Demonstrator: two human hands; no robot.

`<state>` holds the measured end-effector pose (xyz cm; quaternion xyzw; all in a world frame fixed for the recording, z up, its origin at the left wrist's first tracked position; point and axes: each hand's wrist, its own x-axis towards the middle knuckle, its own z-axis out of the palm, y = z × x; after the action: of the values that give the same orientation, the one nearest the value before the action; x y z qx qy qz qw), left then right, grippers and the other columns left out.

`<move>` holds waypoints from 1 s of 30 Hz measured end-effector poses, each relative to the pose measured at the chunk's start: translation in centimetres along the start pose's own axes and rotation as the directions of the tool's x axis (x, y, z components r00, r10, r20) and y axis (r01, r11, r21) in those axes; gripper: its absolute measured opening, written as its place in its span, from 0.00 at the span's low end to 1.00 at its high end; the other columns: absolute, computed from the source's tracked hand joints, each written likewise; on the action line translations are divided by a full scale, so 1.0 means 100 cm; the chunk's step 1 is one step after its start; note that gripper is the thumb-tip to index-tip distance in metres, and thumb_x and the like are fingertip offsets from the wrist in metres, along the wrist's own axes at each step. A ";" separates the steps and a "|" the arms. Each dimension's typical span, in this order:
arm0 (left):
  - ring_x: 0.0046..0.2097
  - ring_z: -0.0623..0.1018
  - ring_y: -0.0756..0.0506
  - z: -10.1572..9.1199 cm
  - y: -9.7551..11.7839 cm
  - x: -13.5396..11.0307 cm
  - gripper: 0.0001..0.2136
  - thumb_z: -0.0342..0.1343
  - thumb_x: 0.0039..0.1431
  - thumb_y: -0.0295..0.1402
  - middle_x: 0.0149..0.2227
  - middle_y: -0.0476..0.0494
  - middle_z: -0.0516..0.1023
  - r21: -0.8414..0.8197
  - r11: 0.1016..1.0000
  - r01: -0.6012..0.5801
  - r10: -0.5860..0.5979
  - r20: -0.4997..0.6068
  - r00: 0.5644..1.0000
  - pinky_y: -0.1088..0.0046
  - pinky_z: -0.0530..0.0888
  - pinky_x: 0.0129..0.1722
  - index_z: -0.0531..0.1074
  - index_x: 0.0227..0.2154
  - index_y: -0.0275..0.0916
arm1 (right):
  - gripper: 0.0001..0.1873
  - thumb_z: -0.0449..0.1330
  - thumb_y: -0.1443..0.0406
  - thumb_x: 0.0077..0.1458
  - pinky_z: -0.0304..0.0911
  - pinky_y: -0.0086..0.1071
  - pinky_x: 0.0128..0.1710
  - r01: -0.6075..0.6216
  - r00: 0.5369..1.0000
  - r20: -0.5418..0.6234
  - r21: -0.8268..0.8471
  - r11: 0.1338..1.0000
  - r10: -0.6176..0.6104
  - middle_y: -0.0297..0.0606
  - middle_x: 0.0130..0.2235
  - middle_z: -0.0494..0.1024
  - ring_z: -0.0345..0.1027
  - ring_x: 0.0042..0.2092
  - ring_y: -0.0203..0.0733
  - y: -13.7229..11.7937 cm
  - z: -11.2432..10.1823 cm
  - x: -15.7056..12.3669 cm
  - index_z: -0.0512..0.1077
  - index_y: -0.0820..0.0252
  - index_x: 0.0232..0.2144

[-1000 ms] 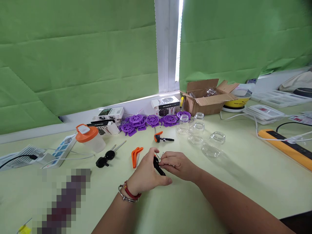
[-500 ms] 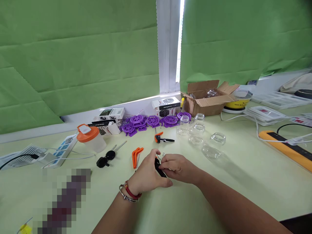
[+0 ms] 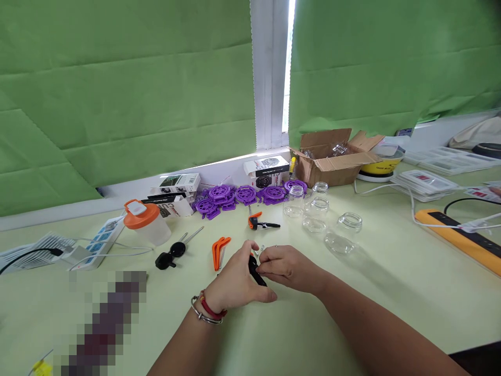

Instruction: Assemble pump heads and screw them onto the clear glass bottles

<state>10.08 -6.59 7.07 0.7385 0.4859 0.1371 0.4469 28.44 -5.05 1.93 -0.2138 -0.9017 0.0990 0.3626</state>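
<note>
In the head view, my left hand point(image 3: 238, 277) curls round a small black plastic part point(image 3: 257, 271), which shows a bit of orange at its top end. The closed fingertips of my right hand point(image 3: 287, 269) press together against that part's right side; whatever they pinch is hidden. Tiny metal pieces point(image 3: 262, 248) lie just beyond my fingers. An orange V-shaped part point(image 3: 217, 251) rests left of my hands with a metal pin beside it. Farther back sits a black and orange assembly point(image 3: 256, 223) with a thin black stem.
Purple plastic wheel-like parts point(image 3: 246, 195) line the back, near printed boxes point(image 3: 266, 165). Several clear jars point(image 3: 349, 223) stand right, before a cardboard box point(image 3: 332, 169). An orange-lidded cup point(image 3: 146, 222), black discs with metal rods point(image 3: 172, 254) and power strips point(image 3: 457, 232) flank the area.
My right hand has shifted very slightly at the black part. My left hand holds its place, and a fingertip now shows at the far right edge.
</note>
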 end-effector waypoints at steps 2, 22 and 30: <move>0.35 0.69 0.47 0.000 0.000 0.000 0.35 0.67 0.35 0.41 0.38 0.48 0.68 -0.008 1.000 -0.004 0.004 0.012 1.000 0.73 0.67 0.30 0.56 0.47 0.43 | 0.12 0.52 0.64 0.62 0.61 0.28 0.29 0.011 1.000 -0.008 -0.015 1.000 -0.011 0.39 0.32 0.75 0.67 0.29 0.34 0.000 -0.001 0.000 0.75 0.59 0.34; 0.33 0.69 0.49 -0.002 0.002 -0.002 0.33 0.67 0.35 0.37 0.36 0.51 0.66 -0.103 0.994 -0.032 0.040 0.076 0.996 0.75 0.67 0.28 0.56 0.44 0.44 | 0.11 0.52 0.67 0.61 0.61 0.29 0.30 0.028 0.997 -0.075 -0.077 0.997 -0.033 0.37 0.33 0.77 0.67 0.31 0.34 -0.004 0.007 0.000 0.73 0.57 0.29; 0.33 0.68 0.49 -0.002 0.002 -0.002 0.34 0.67 0.35 0.36 0.32 0.53 0.66 -0.128 0.991 -0.024 0.037 0.100 0.994 0.75 0.66 0.29 0.54 0.45 0.43 | 0.10 0.54 0.65 0.60 0.61 0.29 0.30 0.029 0.996 -0.084 -0.098 0.995 -0.037 0.36 0.31 0.77 0.68 0.31 0.35 -0.003 0.008 0.000 0.72 0.59 0.29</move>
<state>9.95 -6.69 7.41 0.7220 0.4415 0.1363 0.5150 27.78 -5.37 1.47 -0.2203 -0.8924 0.0398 0.3919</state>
